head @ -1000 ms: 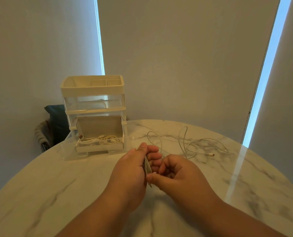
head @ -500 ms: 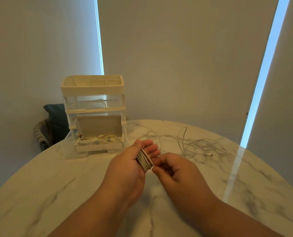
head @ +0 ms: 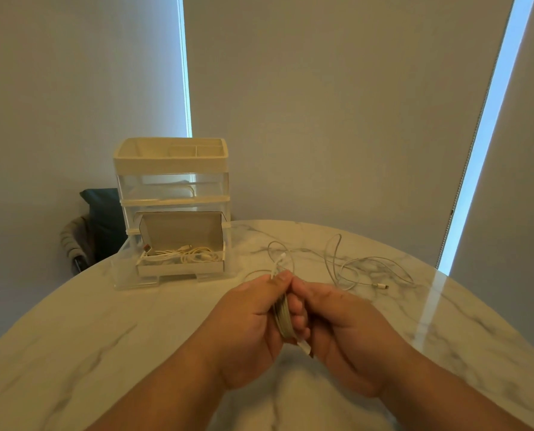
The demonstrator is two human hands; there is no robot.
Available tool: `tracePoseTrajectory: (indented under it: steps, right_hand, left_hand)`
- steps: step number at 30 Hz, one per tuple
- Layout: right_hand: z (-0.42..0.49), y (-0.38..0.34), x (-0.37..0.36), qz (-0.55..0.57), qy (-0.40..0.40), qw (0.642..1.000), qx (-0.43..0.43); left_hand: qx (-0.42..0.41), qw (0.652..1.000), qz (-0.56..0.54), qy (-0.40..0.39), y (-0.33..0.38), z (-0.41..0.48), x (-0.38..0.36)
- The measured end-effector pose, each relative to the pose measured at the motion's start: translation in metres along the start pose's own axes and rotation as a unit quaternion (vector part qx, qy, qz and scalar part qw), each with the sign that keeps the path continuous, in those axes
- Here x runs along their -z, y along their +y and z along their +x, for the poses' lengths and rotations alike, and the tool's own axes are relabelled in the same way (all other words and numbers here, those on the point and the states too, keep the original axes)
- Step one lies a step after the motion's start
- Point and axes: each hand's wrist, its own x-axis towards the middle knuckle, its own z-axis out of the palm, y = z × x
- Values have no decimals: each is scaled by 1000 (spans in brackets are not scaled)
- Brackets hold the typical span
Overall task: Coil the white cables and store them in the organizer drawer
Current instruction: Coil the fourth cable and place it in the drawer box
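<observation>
A coiled white cable (head: 282, 318) is gripped by the left hand (head: 247, 325) and pinched by the right hand (head: 343, 331) above the round marble table (head: 103, 337). A loose white cable (head: 348, 265) sprawls beyond, beside the clear plastic organizer's open drawer (head: 178, 269).

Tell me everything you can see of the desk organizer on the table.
The organizer stands upright on the marble table, toward its far left edge. It looks like clear plastic with cream trim. A cream top tray is split into compartments. Below it sits a shut, clear upper drawer. The bottom drawer is pulled out and holds an open box, lid tipped up, with white cables loosely bundled inside.
</observation>
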Motion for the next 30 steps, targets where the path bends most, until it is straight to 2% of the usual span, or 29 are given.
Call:
tracePoseTrajectory:
  steps: [7, 13, 17, 20, 22, 25, 28, 29, 30]
  right_hand:
    - [-3, -5, -3, -125, 56, 990, 34]
    - [-1, 2, -6, -276, 104, 947, 127]
    - [-4, 2, -10, -325, 92, 930, 142]
    - [-9, -4, -13, -401, 112, 896, 158]
    - [-11, -7, -16, -450, 133, 867, 169]
    - [-13, -9, -18, -475, 146, 851, 173]
    - [-12, -9, -13, -501, 167, 830, 180]
    - [-12, -9, -11, -509, 173, 826, 171]
    - [-11, -8, -8, -509, 175, 828, 158]
  left_hand:
    - [-3, 996, 62, -65, 2, 0, 3]
    - [-29, 989, 131, -58, 8, -4, -1]
    - [-36, 981, 183, -45, 13, -7, -3]
    - [-48, 972, 227, -39, 18, -9, -2]
    - [-61, 956, 285, -26, 19, -8, 2]
    - [-91, 917, 387, -15, 16, -7, 5]
    - [-146, 853, 500, 34, 19, -10, 4]
    - [-150, 845, 512, 45, 21, -10, 3]
    - [-144, 853, 500, 51, 20, -9, 3]
